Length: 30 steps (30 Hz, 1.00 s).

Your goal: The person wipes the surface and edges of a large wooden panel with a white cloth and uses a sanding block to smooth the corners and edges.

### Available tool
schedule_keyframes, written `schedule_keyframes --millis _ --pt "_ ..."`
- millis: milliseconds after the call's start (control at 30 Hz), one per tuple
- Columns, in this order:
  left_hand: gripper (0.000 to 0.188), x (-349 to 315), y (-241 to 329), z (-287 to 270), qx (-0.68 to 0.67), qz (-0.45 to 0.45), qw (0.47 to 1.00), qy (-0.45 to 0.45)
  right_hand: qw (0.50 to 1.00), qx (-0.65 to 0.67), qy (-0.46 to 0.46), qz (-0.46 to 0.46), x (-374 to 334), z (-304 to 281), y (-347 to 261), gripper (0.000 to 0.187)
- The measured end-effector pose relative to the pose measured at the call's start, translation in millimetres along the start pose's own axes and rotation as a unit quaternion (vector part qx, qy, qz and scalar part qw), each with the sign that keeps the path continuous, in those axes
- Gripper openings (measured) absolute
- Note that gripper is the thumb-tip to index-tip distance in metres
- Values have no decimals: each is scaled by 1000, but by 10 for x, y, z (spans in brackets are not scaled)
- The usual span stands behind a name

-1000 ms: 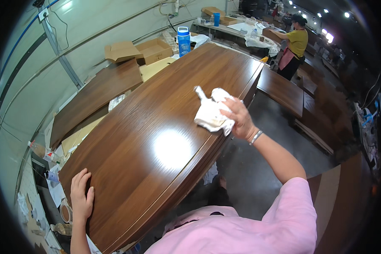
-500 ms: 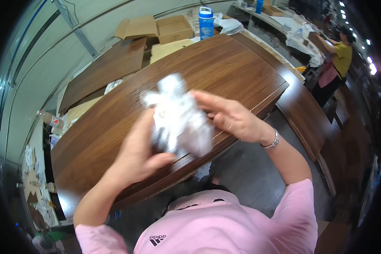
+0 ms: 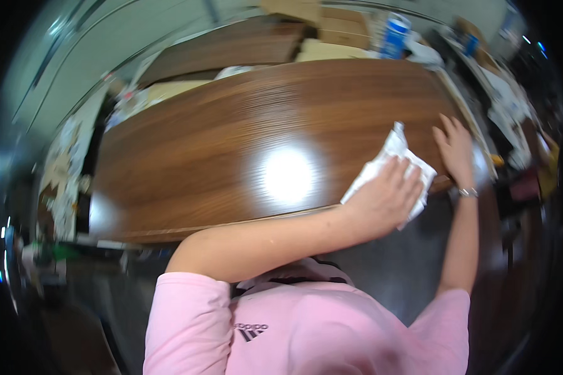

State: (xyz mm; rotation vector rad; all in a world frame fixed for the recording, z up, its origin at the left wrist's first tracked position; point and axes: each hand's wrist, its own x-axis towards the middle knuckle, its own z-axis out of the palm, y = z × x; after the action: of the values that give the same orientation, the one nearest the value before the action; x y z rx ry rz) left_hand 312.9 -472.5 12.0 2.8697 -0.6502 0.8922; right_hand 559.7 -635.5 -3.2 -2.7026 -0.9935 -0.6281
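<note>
A long dark-brown wood-grain panel (image 3: 206, 150) lies in front of me, its glossy face reflecting a bright light. Near its right end, my left hand (image 3: 385, 195) presses a crumpled white cloth (image 3: 394, 146) onto the near edge, fingers curved over it. Part of the cloth hangs past that edge, and the palm hides its middle. Farther right, my right hand (image 3: 456, 153) rests on the panel's right end with fingers spread and nothing in them. A metal band circles the right wrist.
Behind the panel are another brown board (image 3: 231, 50), an open cardboard box (image 3: 344, 28) and a blue bottle (image 3: 395, 37). A cluttered bench (image 3: 69, 147) stands left. More worktables (image 3: 500, 94) and a blurred person in yellow (image 3: 549, 165) are at right.
The white bundle held between both hands is now spread under my left hand on the panel. Both hands have moved right and apart, and the view has turned.
</note>
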Motion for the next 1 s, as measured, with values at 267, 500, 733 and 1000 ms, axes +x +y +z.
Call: schedule_keyframes --millis 267,500,733,1000 --pt "43 -1922 -86 -1486 118 -261 957 -39 997 31 -71 28 -3 82 511 50" --pt "50 -3227 -5 -2200 290 -485 824 -31 994 75 -76 16 115 118 505 51" --pt "36 -2388 112 -1516 127 -314 938 78 991 91 -92 12 104 110 571 51" --pt "30 -4773 -246 -3402 240 -739 571 267 992 82 -98 9 169 129 649 50"
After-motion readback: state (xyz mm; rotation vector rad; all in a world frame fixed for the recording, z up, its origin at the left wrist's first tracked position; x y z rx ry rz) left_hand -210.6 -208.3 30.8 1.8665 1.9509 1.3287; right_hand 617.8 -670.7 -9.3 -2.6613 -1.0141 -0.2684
